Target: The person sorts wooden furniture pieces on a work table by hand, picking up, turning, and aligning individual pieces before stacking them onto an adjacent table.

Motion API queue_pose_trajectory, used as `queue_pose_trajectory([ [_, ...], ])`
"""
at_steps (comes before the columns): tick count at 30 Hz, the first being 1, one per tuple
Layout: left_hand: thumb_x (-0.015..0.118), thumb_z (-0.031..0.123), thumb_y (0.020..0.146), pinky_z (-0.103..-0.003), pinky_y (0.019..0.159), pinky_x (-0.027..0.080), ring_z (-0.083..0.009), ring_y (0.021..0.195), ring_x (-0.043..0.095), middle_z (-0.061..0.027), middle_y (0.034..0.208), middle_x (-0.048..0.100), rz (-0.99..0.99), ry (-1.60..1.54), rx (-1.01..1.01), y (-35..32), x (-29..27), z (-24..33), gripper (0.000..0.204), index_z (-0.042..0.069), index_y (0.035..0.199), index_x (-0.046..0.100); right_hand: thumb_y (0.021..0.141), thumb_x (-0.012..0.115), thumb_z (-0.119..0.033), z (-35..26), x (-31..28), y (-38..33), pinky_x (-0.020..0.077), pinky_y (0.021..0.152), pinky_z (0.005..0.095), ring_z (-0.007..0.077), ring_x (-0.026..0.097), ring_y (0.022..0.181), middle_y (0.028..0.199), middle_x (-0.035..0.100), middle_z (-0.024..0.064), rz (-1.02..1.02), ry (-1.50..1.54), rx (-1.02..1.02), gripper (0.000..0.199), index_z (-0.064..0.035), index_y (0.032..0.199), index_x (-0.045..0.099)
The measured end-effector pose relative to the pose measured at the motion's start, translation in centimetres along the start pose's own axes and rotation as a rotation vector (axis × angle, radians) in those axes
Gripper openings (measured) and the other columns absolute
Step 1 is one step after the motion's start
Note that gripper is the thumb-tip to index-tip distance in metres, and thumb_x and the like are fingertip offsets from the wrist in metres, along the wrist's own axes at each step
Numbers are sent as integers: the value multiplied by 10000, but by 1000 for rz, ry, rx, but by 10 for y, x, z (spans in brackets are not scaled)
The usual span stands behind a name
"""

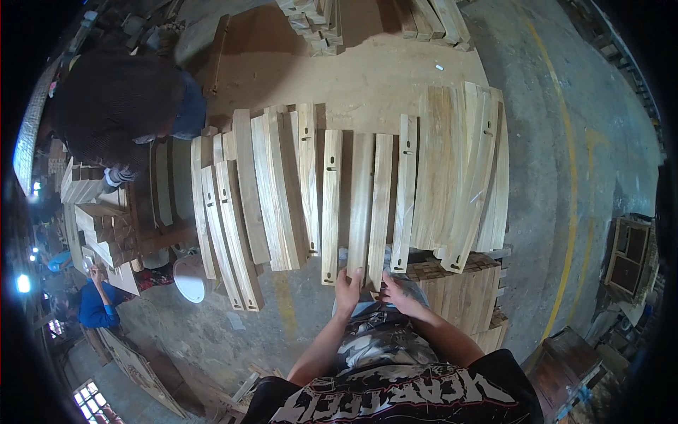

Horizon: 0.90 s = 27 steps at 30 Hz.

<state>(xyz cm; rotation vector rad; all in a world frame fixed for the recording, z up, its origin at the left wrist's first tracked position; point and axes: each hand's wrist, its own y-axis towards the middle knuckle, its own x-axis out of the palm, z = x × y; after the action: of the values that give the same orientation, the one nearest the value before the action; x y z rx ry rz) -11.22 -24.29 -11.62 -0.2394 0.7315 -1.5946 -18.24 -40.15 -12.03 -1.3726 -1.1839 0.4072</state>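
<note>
We position the left hand (pixel 346 291) at the near end of a plain wide board (pixel 361 198), with the thumb against the end of the board. We position the right hand (pixel 401 295) at the near end of a plain narrow bar (pixel 380 205), with thumb and fingers apart. Because the undersides of the hands are hidden and the detail is small, we cannot tell whether the fingers of either hand are clamped on the wood.

The wide board and the narrow bar lie side by side at the middle of the row, directly in front of the wearer, with their near ends at the hands. To the left of the wide board we find a slotted bar (pixel 330 205), bearing dark slots near both ends. To the right of the narrow bar we find a second slotted bar (pixel 406 191), spaced from it by a narrow gap.

Further left we note a set of thick bars (pixel 279 191) and a pair of slotted bars (pixel 236 233). Further right, a diagonal slotted bar (pixel 477 177) rests on pale planks (pixel 432 169). Beyond the row we see the bare tabletop (pixel 388 74); below the right end stands a stack of wood strips (pixel 459 293). At far left, a co-worker in a dark top (pixel 120 106) leans near other stacked pieces (pixel 106 230).
</note>
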Motion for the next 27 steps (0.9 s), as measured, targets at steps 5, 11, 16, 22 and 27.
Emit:
queue_pose_trajectory([
  [5,498,437,993,-333,871,463,-209,964,597,-132,1030,654,-21,119,-74,11,9,2,535,-65,1147,598,956,421,-617,17,-14,16,428,994,455,221,506,1230,1385,483,114,-14,42,-24,706,-91,1425,374],
  [11,423,500,1006,-293,927,431,-188,999,582,-131,1082,642,-44,-131,-318,20,-8,-3,635,-88,1180,586,983,407,-568,17,5,20,437,985,453,222,525,1212,1375,503,87,-135,153,-63,635,-112,1424,387],
  [16,475,443,1004,-284,855,445,-138,924,565,-90,1012,654,-159,-174,-294,5,-14,48,542,-70,1098,624,993,451,-503,19,-12,9,475,939,413,208,576,1136,1304,557,68,-122,231,-112,533,-133,1377,452],
  [22,525,387,981,-368,852,457,-288,890,614,-160,900,653,-21,276,-143,-2,1,51,484,-67,1140,576,945,605,-415,-7,11,-16,489,864,348,174,591,1056,1147,619,39,119,-130,-163,429,-117,1250,563],
  [27,509,342,979,-489,919,436,-443,1045,558,-296,1135,565,23,436,204,-3,10,11,498,-75,1250,491,889,657,-472,-6,26,-2,514,679,286,131,632,890,1026,649,37,166,-83,-280,536,-70,1230,559],
])
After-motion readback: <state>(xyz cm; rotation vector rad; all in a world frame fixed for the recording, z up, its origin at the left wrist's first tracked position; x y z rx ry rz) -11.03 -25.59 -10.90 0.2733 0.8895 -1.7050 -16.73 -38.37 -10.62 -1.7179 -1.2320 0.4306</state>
